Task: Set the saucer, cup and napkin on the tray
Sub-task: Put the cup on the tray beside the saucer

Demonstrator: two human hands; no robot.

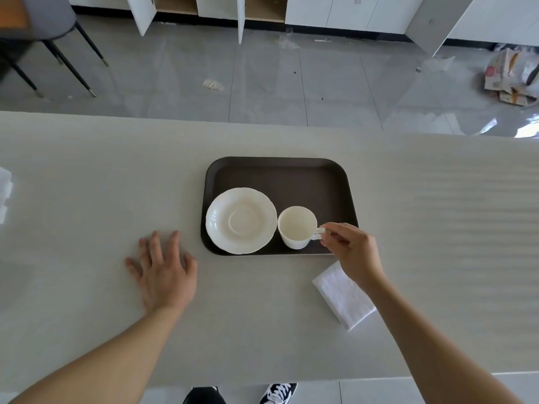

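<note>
A dark brown tray (pixel 291 176) lies in the middle of the pale table. A white saucer (pixel 241 220) rests in its near left part. Right beside the saucer an empty white cup (pixel 296 225) stands upright on the tray. My right hand (pixel 351 252) pinches the cup's handle from the right. A folded white napkin (pixel 344 295) lies on the table just in front of the tray's near right corner, partly under my right forearm. My left hand (pixel 163 269) rests flat on the table left of the tray, fingers spread, holding nothing.
White folded material (pixel 4 193) sits at the table's far left edge. Beyond the table's far edge is grey tiled floor with a chair (pixel 55 30), white cabinets and a pile of bags (pixel 513 74) at the right. The tray's far half is bare.
</note>
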